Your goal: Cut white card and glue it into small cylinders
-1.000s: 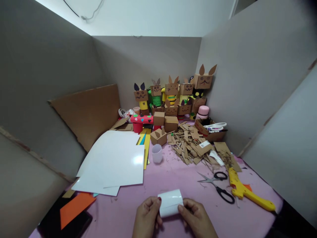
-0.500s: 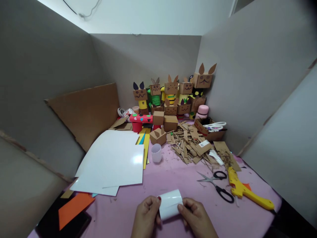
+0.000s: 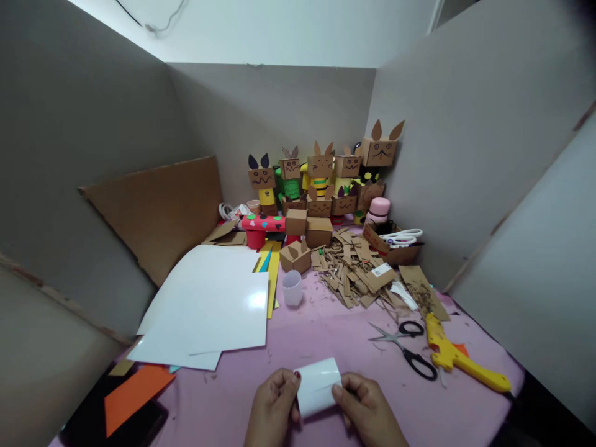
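Note:
A small piece of glossy white paper (image 3: 318, 386), curled into a short tube, is held low over the front of the table. My left hand (image 3: 274, 400) pinches its left end, the thumb on top. At its right end my right hand (image 3: 365, 400) grips it with thumb and fingers; the fingers beneath are partly hidden. A seam or edge runs across the tube's near side. Beyond the hands stands a translucent plastic cup (image 3: 292, 288). Open black-handled scissors (image 3: 407, 349) lie to the right, beside a yellow glue gun (image 3: 460, 360).
Large white sheets (image 3: 205, 310) cover the left, near orange paper (image 3: 137, 397). Cardboard scraps (image 3: 349, 270) are heaped behind. Cardboard animal figures (image 3: 320, 166) and a red tube body (image 3: 263, 223) stand at the back. Grey partitions (image 3: 488, 124) enclose the pink table (image 3: 326, 329).
Both hands keep the same hold on the curled white paper. The whole view has shifted very slightly; nothing else has visibly moved.

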Motion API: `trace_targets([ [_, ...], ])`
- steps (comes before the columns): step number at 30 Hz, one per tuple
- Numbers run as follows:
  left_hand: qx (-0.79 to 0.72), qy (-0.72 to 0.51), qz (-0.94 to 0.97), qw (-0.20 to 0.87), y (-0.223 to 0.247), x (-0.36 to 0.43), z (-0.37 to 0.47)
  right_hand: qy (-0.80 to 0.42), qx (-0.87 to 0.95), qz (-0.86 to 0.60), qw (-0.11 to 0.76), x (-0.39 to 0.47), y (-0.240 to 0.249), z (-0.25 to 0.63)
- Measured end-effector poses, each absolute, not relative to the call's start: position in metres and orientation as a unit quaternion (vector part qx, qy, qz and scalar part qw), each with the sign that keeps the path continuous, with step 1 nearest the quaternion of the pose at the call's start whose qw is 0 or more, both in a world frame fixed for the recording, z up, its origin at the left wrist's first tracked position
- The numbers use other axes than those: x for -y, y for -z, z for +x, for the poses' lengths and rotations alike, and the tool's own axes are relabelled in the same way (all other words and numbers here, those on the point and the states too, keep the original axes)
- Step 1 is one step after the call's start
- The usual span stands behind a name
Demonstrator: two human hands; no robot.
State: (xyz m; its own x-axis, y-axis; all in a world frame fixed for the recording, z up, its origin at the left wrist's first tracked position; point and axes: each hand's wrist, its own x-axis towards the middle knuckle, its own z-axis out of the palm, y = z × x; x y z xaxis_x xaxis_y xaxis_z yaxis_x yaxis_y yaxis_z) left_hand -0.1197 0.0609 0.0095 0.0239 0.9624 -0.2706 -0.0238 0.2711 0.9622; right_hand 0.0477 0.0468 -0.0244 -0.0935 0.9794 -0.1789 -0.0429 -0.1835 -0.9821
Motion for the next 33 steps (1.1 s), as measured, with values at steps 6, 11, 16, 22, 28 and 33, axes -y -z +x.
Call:
trace_targets([
  [6,-0.538,-0.394,0.407,0.624,-0.011,-0.064,-0.119,-0.550,0.485,-0.495,0.466,-0.048,0.016,0.050],
  [11,-0.486,-0.423,0.412,0.645,-0.015,-0.063,-0.113,-0.536,0.504,-0.465,0.492,-0.047,0.011,0.050],
  [16,-0.462,-0.410,0.414,0.669,-0.015,-0.061,-0.114,-0.564,0.481,-0.449,0.500,-0.047,0.011,0.047],
  [22,-0.455,-0.416,0.420,0.666,-0.018,-0.062,-0.115,-0.557,0.455,-0.443,0.535,-0.046,0.008,0.046],
  [28,-0.448,-0.426,0.428,0.659,-0.013,-0.061,-0.115,-0.529,0.479,-0.476,0.514,-0.046,0.007,0.046],
  [33,-0.490,-0.417,0.418,0.641,-0.010,-0.061,-0.113,-0.488,0.502,-0.470,0.537,-0.046,0.011,0.046],
])
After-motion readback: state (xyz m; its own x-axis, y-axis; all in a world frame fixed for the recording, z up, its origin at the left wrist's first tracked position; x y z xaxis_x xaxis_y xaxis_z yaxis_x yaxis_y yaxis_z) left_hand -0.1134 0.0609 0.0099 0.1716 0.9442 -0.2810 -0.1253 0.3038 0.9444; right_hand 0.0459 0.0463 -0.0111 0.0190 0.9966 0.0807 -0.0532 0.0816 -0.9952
